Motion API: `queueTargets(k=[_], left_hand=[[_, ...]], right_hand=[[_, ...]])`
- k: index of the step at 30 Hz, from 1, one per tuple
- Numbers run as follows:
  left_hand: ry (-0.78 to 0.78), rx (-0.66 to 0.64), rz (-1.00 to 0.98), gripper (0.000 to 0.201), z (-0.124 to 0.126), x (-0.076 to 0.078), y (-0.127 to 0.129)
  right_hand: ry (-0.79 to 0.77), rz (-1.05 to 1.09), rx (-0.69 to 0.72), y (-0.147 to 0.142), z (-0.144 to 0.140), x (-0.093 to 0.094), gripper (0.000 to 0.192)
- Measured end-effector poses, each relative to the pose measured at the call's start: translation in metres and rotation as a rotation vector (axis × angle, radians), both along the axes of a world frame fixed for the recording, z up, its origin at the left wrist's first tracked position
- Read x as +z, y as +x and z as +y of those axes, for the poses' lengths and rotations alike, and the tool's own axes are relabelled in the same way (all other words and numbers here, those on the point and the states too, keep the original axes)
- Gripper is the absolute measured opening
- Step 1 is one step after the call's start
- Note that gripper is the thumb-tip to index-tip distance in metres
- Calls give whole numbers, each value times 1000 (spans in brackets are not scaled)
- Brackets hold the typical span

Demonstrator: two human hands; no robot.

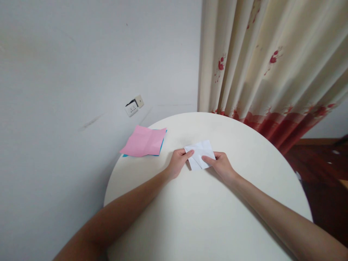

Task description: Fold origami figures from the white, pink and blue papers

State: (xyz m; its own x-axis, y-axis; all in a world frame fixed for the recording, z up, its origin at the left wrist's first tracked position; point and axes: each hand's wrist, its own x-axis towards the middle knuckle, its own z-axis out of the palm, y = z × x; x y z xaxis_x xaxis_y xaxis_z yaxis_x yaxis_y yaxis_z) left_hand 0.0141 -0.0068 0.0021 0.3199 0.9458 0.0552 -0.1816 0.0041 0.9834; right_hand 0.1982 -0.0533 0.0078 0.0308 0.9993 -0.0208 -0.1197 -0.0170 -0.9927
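Two bare forearms reach in from the bottom edge of the head view and meet over a round white table [206, 217], where a person works a folded sheet of white paper [200, 154]. At the paper's near left corner, the left hand [179, 162] has its fingers curled together, thumb and fingertips pinched on the edge. At the paper's right side, the right hand [221, 165] is closed on the sheet in the same way, its thumb lying across the top surface and the other fingers tucked beneath or behind it; how far they reach underneath cannot be told. Creased into angled flaps, the white paper sits just above the tabletop near the table's far middle, held between both hands.

To the left of the hands, well apart from them, a pink sheet [144, 141] with visible fold lines lies flat at the table's far left rim, stacked on a blue sheet [162, 144] whose edge shows along its right and lower sides. Behind the table stands a plain pale wall [81, 72] carrying a small wall socket [134, 106]. A cream curtain [272, 65] with a red flower print and a red hem hangs at the right, reaching down behind the table's far edge. Dark floor [323, 174] shows at the right.
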Motion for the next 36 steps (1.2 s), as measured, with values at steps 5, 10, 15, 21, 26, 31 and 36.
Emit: queueTargets(k=[5, 10, 15, 21, 26, 31, 36], left_hand=[[22, 24, 30, 36, 0, 0, -1], [18, 34, 34, 35, 0, 0, -1], [6, 50, 53, 37, 1, 0, -1], [66, 48, 51, 36, 0, 1, -1], [97, 34, 41, 42, -2, 5, 1], [117, 91, 22, 75, -4, 10, 0], [239, 91, 113, 39, -3, 8, -1]], right_hand=[[0, -7, 4, 0, 0, 1, 45], [3, -2, 20, 0, 0, -1, 45], [-23, 9, 39, -1, 2, -5, 44], [-46, 49, 26, 0, 1, -4, 44], [-64, 60, 10, 1, -1, 0, 43], [-99, 103, 27, 1, -2, 2, 44], [-105, 109, 44, 2, -1, 0, 42]])
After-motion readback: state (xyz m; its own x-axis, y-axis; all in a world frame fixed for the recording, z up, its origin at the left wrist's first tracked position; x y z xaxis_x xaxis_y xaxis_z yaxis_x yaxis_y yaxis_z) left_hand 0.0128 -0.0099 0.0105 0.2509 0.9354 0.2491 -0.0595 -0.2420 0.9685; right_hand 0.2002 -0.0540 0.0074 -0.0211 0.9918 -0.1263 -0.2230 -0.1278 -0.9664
